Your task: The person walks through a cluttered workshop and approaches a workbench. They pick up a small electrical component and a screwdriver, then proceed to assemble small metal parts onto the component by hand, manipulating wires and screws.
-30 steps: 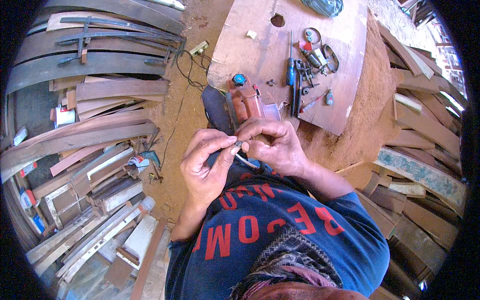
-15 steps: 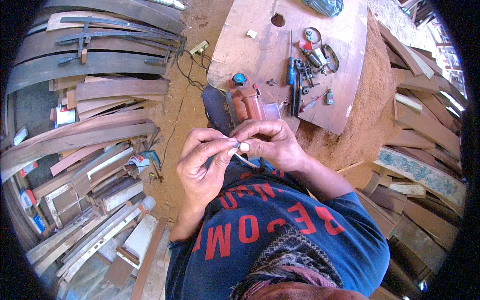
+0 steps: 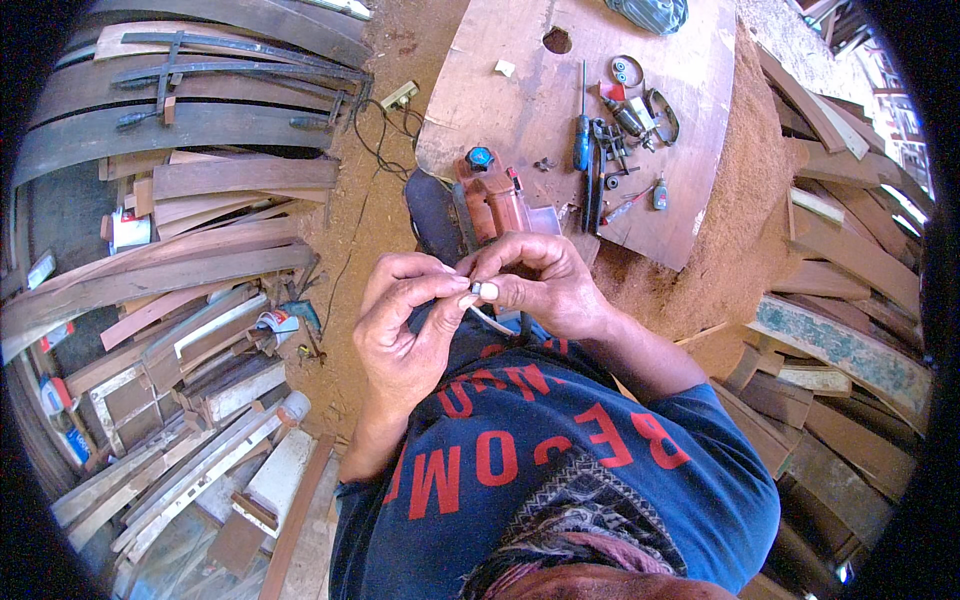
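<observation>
Close together in front of my shirt, both my hands pinch at one spot. My left hand [image 3: 402,322] has its thumb and forefinger closed on one side of a small grey block [image 3: 477,289]. From the other side, the thumb and bent forefinger of my right hand [image 3: 548,287] press on the same block. Fingertips hide most of it, so its exact kind cannot be made out. A pale cable [image 3: 492,322] curves just below the fingertips. Directly beyond my hands lies a reddish-brown power tool [image 3: 497,205] with a blue knob, its near end hidden by them.
Past the power tool, a wooden board [image 3: 480,110] bears a blue-handled screwdriver [image 3: 582,140], metal machine parts [image 3: 632,115] and a small bottle [image 3: 660,194]. Timber planks [image 3: 240,180] are stacked left, more [image 3: 850,270] right. Sawdust [image 3: 740,220] is heaped beside the board; a power strip [image 3: 400,95] lies left.
My right thumb and fingers have shifted slightly, and a little more of the small grey block shows between the fingertips. The left hand has hardly moved.
</observation>
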A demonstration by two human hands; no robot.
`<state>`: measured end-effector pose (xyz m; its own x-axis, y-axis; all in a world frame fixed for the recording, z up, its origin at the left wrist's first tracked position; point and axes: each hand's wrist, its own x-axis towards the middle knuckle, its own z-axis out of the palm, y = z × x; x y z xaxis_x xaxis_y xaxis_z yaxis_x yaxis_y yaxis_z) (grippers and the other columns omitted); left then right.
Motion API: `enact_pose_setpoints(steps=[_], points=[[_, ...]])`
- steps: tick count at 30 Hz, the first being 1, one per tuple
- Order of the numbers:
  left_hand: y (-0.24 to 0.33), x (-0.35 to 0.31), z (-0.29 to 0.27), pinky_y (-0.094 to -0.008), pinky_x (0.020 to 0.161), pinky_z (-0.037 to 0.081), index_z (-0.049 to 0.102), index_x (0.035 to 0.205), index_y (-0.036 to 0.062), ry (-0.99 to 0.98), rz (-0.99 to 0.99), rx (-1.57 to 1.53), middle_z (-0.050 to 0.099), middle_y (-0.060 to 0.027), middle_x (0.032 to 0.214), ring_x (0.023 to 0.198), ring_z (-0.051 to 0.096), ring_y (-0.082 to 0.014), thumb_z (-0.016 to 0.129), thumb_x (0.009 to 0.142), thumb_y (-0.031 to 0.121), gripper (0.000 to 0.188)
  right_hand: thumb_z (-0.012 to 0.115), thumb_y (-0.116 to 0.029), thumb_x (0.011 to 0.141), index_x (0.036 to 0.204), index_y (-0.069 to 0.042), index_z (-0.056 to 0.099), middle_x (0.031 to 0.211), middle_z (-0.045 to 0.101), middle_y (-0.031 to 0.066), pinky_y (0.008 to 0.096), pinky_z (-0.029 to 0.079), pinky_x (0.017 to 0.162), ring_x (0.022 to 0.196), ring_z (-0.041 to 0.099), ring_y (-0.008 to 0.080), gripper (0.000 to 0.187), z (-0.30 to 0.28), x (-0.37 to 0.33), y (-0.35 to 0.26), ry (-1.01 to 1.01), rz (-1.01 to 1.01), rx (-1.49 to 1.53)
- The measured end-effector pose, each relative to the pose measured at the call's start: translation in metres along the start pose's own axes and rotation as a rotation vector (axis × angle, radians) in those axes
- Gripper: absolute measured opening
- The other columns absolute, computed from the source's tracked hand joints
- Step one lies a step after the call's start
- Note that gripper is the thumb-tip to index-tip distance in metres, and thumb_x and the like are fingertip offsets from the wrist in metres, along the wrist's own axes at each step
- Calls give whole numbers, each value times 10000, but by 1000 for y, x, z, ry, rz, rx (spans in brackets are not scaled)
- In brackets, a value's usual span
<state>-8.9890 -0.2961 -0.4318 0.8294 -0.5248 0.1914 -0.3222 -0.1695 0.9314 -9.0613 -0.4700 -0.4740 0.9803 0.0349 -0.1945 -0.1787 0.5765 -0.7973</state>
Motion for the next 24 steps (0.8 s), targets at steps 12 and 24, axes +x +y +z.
enact_pose_setpoints(steps=[12, 24], points=[[1, 3, 1, -304, 762, 515, 754, 1004, 40, -20, 75, 99, 669, -100, 966, 898, 644, -212, 786, 806, -21, 209, 721, -70, 925, 1038, -8, 715, 1068, 718, 58, 314, 524, 939, 1026, 647, 143, 129, -2, 1, 3, 8, -33, -74], [-18, -2, 4, -343, 834, 512, 692, 971, 25, 40, 22, 72, 681, -91, 962, 918, 645, -226, 784, 811, -10, 188, 739, -56, 891, 1023, -20, 728, 988, 721, 41, 297, 529, 858, 954, 650, 120, 137, 7, -4, -7, 163, 23, -281]])
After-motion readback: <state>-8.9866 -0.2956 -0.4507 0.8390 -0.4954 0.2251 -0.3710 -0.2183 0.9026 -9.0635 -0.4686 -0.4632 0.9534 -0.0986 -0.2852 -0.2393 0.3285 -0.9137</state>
